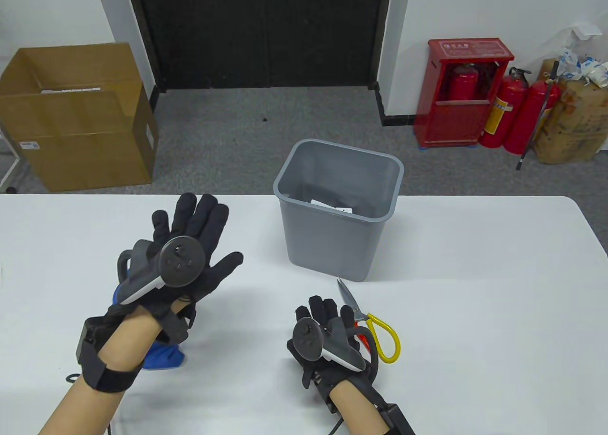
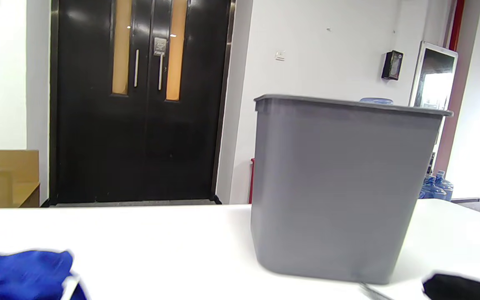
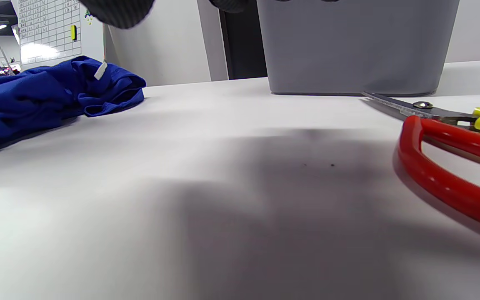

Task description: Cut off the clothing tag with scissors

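The scissors (image 1: 370, 328) lie flat on the white table, blades closed and pointing at the bin, with one yellow and one red handle loop; they also show in the right wrist view (image 3: 444, 183). My right hand (image 1: 327, 314) hovers just left of them with fingers extended, holding nothing; its fingers (image 3: 119, 10) hang in at the top edge. My left hand (image 1: 199, 238) is raised above the table, fingers spread and empty. The blue garment (image 1: 164, 356) lies under my left wrist; its white tag (image 3: 100, 71) sticks up from the bunched cloth (image 3: 48, 100).
A grey bin (image 1: 339, 216) stands on the table behind the scissors with some white scraps inside; it also shows in the left wrist view (image 2: 340, 187) and the right wrist view (image 3: 356, 46). The table's far edge (image 1: 427, 197) runs behind it.
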`<state>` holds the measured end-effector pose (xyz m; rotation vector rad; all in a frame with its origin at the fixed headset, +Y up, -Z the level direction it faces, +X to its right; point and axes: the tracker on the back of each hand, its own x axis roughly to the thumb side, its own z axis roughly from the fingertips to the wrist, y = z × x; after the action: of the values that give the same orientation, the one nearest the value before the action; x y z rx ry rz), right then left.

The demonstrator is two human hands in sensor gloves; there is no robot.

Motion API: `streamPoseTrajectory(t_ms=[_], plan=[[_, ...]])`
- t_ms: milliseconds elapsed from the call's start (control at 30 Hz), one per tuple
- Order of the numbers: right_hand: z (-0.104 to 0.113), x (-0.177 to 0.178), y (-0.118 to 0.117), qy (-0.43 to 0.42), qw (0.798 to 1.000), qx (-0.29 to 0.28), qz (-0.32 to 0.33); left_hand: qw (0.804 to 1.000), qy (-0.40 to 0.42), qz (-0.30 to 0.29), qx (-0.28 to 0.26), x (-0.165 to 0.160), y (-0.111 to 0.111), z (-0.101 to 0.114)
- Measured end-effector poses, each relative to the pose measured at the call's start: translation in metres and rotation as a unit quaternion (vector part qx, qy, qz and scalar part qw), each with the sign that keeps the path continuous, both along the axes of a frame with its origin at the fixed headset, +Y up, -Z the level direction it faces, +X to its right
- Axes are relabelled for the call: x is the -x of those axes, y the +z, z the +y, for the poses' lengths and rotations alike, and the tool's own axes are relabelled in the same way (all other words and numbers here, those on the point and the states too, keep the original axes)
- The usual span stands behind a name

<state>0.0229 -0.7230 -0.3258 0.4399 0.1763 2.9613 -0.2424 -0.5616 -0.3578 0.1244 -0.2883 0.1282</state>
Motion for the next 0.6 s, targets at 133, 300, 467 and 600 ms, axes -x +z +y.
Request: streamPoseTrajectory(t_ms=[133, 300, 467, 600], plan=[[-0.002, 0.0, 0.0, 0.003, 1.0, 0.003, -0.003, 1.0, 0.008, 0.003, 0.021, 0.016, 0.014, -0.029], [-0.003, -0.002, -0.001, -0.004, 1.0, 0.002, -0.008, 0.999, -0.019, 0.018, 0.038, 0.022, 0.019, -0.071], [-0.001, -0.001, -0.002, -0.01, 1.0, -0.013, -0.009, 0.998, -0.034, 0.033, 0.049, 0.021, 0.024, -0.107], [0.001, 0.0, -0.003, -0.01, 1.0, -0.025, -0.009, 0.997, -0.03, 0.036, 0.053, 0.02, 0.029, -0.126]])
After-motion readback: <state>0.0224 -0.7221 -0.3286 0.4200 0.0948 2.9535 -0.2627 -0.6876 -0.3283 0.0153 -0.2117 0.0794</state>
